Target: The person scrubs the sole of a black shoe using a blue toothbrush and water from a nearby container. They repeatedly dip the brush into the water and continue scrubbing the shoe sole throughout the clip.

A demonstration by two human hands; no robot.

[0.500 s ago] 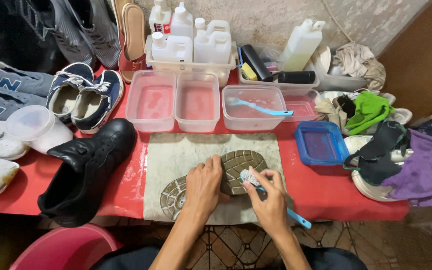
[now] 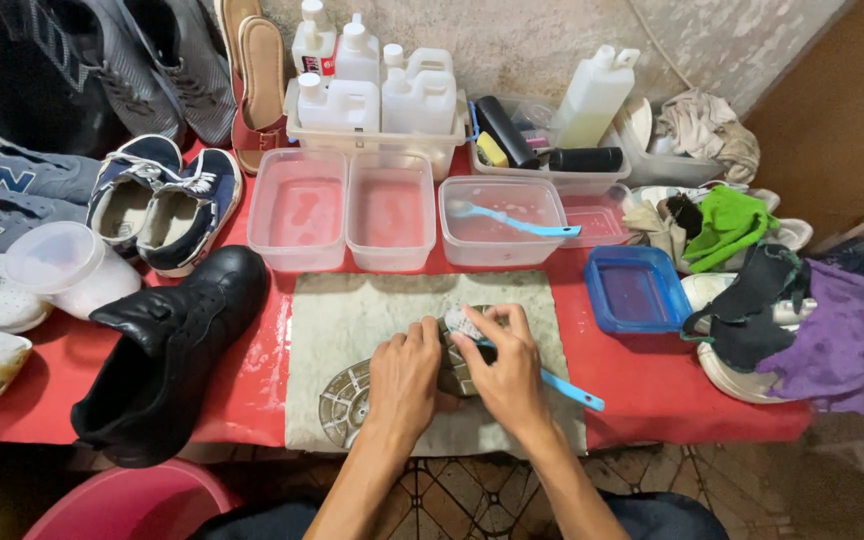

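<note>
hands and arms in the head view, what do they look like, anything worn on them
Both forearms are bare up to the frame's lower edge: no sleeves, gloves, watch or bracelets show. The left hand and right hand are slim with short nails; no rings visible.

A table (image 2: 652,395) under a red cover stands against a rough, mottled grey wall (image 2: 542,40). At the right edge of the view a brown panel (image 2: 842,110) meets that wall. Below the table's front edge the floor (image 2: 752,490) shows patterned tiles in dark and pale tones, with a pink tub (image 2: 122,505) at the bottom left. The far left corner behind the table lies in deep shadow, while soft, even light falls on the tabletop from above.
</note>
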